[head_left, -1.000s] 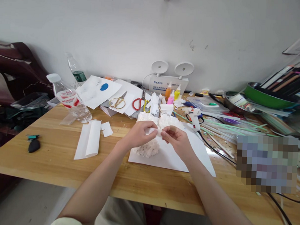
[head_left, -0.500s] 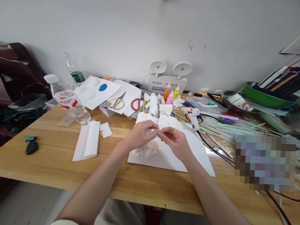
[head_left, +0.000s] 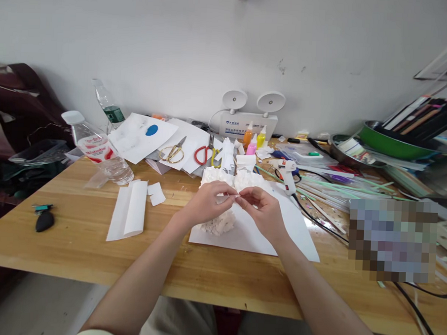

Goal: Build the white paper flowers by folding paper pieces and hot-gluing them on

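Near the middle of the frame, the left hand [head_left: 209, 202] and the right hand [head_left: 261, 208] meet fingertip to fingertip over the counter [head_left: 159, 273]. Each grip is pinched together on a small white scrap of paper [head_left: 237, 196], mostly hidden by the fingers. The scrap is at the center of the frame, above a large white sheet [head_left: 291, 225] lying on the counter.

Ruffled white clumps rest on that sheet: a front clump [head_left: 219, 225] partly under the left hand, and two back clumps [head_left: 249, 179] side by side just behind the hands. Right of center, a white glue gun [head_left: 288, 179] stands beside the sheet, its black cord running toward the lower right.

Left of center lie a folded white paper [head_left: 135, 213] and, just beside it, small paper squares [head_left: 156, 193]. A water bottle [head_left: 98, 149] with a red label stands farther left, and a black key fob [head_left: 44, 222] lies near the left edge. Behind the hands are gold-handled scissors [head_left: 172, 154] and red-handled cutters [head_left: 201, 155]. A green bowl [head_left: 395, 145] sits at the upper right.
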`<state>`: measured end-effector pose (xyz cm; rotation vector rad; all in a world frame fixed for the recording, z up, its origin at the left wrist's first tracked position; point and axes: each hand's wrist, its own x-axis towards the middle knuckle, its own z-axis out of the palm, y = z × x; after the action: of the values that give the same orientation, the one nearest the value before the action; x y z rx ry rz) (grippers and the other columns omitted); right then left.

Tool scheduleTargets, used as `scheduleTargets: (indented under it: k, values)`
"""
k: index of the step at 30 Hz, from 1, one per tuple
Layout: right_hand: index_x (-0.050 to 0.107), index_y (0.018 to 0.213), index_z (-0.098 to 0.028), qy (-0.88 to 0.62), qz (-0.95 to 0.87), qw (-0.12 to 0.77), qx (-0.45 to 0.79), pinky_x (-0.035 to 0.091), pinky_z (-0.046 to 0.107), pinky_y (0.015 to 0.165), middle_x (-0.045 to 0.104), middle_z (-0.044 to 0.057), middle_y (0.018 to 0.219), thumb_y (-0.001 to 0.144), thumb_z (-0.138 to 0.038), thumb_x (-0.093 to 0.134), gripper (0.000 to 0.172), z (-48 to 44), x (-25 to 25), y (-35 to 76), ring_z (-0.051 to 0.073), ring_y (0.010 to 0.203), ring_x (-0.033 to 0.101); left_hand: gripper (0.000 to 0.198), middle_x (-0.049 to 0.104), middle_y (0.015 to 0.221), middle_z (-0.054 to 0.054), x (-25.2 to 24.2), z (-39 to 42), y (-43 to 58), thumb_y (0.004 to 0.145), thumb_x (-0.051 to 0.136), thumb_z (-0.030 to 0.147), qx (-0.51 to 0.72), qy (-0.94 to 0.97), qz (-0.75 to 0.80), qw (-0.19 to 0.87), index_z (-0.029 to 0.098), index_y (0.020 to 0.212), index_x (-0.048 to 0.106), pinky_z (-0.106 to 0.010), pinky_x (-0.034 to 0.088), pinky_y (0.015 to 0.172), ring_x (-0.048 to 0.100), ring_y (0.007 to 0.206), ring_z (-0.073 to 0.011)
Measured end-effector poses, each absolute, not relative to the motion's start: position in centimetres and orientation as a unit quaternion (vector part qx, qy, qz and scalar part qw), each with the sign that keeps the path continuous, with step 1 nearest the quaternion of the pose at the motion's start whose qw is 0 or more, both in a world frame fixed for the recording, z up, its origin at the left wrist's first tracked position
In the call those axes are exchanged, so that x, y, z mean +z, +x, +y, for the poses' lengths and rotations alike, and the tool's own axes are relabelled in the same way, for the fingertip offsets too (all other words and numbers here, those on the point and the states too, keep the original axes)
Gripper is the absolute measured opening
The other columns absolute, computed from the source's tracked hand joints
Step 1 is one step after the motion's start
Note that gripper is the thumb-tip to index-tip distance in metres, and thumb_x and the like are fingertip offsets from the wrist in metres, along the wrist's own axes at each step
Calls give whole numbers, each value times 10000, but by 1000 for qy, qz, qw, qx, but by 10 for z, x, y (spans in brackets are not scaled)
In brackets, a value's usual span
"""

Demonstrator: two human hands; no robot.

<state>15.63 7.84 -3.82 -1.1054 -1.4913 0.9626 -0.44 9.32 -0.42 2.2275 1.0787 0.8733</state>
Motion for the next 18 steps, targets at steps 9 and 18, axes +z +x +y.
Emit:
scheduleTargets:
  k: [9,18]
  values:
    - [597,829,-193,-455,-611,488,425,470,292,635,624,44,802,717,-359,604,200,80,-37,158,155,692,567,157,641,863,-35,-4,92,-5,764,484,183,318,832,382,245,177,859,610,-272,433,741,565,809,-147]
    - [594,942,-204,-449,-603,486,446,485,313,672,642,56,870,719,-343,608,263,81,-40,161,163,740,588,185,630,948,-35,-6,92,-5,784,505,263,329,828,375,257,191,939,576,-278,427,789,560,879,-153]
